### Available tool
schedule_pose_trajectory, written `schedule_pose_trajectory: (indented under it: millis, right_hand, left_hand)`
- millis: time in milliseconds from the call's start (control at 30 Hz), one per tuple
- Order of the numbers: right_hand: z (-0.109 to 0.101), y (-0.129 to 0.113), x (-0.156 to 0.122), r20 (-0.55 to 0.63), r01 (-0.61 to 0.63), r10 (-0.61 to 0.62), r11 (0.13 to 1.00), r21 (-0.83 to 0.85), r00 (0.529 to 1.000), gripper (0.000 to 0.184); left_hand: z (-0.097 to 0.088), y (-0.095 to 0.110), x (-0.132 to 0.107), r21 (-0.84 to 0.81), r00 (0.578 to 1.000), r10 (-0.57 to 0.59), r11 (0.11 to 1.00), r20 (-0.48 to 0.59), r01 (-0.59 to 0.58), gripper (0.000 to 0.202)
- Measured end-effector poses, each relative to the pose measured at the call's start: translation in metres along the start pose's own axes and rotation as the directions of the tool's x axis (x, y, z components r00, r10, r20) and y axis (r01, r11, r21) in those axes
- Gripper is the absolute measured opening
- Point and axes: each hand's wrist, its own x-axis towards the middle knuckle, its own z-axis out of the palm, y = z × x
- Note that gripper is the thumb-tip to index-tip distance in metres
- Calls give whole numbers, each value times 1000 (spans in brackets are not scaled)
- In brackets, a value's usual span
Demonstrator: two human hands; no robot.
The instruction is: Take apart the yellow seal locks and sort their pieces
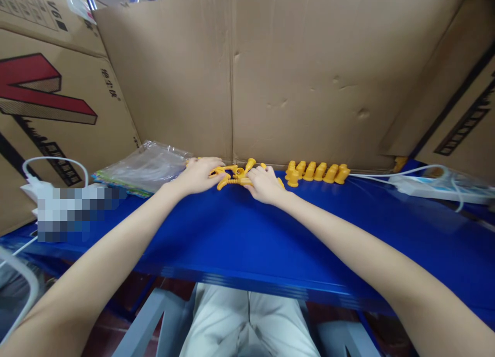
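A loose group of small yellow plastic pieces lies at the back of the blue table, between my two hands. My left hand (200,175) is bent over the left side of the group, its fingers closed on yellow parts that it partly covers. On the other side, my right hand (266,184) curls its fingers around yellow pieces and hides much of them. A ribbed, curved yellow piece (229,181) and a flared, horn-like yellow piece (251,163) show between the hands. To the right, several yellow pawn-shaped pieces (310,172) stand upright, close together.
A tall cardboard sheet (301,78) walls off the back of the blue table (240,233). Clear plastic bags (150,163) lie left of my left hand. A white power strip (433,185) with cables is at right, a white charger and cable (38,184) at left. Printed cartons (77,88) flank the table.
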Motion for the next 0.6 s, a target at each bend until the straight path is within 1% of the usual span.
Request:
schedule_pose_trajectory:
  millis: [33,67,133,200,300,367,467,533,600]
  right_hand:
    - [-6,4,-2,-25,-12,13,1000,11,1000,24]
    - [-12,10,-5,-52,-28,29,999,20,998,25]
    - [-21,22,-10,-114,-60,63,998,28,991,27]
    - [-27,34,-16,-185,-80,83,996,24,979,29]
    - [-30,47,-24,-268,-84,84,996,10,960,31]
    - [-28,51,-29,-281,-83,80,997,3,956,31]
    - [-21,53,-35,-253,-69,70,998,14,965,31]
    - [-15,54,-38,-215,-46,49,999,23,975,30]
    - [-10,55,-41,-174,-26,28,1000,16,984,28]
  left_hand:
    - [1,9,6,-13,997,49,999,60,-48,46]
    - [2,17,11,-12,994,61,998,93,-60,48]
    - [4,31,21,19,994,18,1000,107,-20,49]
    - [6,42,31,37,997,-52,998,60,50,48]
    - [9,55,44,-11,993,-107,994,-56,106,43]
    - [13,61,49,-65,984,-123,991,-131,116,37]
    - [26,66,48,-119,969,-122,988,-213,99,32]
    - [36,67,43,-126,965,-105,989,-239,76,31]
    - [45,68,37,-117,968,-75,992,-240,48,31]
